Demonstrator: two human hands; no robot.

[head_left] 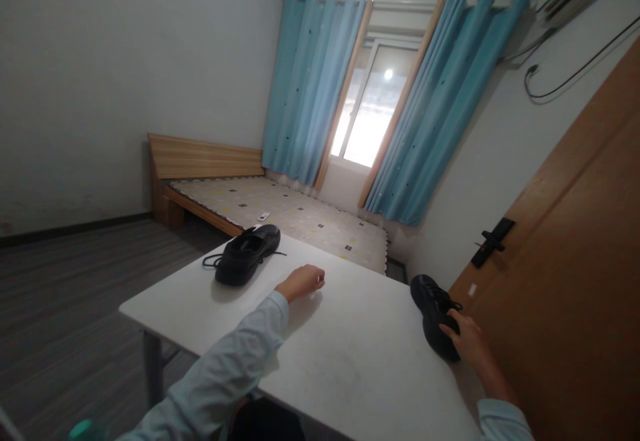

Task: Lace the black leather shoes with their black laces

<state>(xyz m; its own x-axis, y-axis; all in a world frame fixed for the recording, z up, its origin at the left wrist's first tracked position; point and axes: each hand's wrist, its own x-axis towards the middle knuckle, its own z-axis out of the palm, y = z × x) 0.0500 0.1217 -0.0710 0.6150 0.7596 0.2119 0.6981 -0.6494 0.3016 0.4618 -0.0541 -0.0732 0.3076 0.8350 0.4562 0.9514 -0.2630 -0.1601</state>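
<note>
A black lace-up shoe [436, 321] is at the right edge of the white table [345, 354], tilted with its sole side towards the table's middle. My right hand [464, 335] grips it near the opening, thumb on the near side and fingers partly hidden behind. Another black shoe [246, 254] stands upright at the table's far left, its loose laces spread to both sides. My left hand [303, 282] is over the middle of the table, to the right of that shoe and apart from it. Its fingers are curled closed, and nothing shows in them.
Behind the table is a low bed [330, 217] with a patterned mattress and a small white object [263, 217] on it. A wooden door [565, 261] with a black handle stands close on the right. A green cap [87, 429] shows at the bottom left.
</note>
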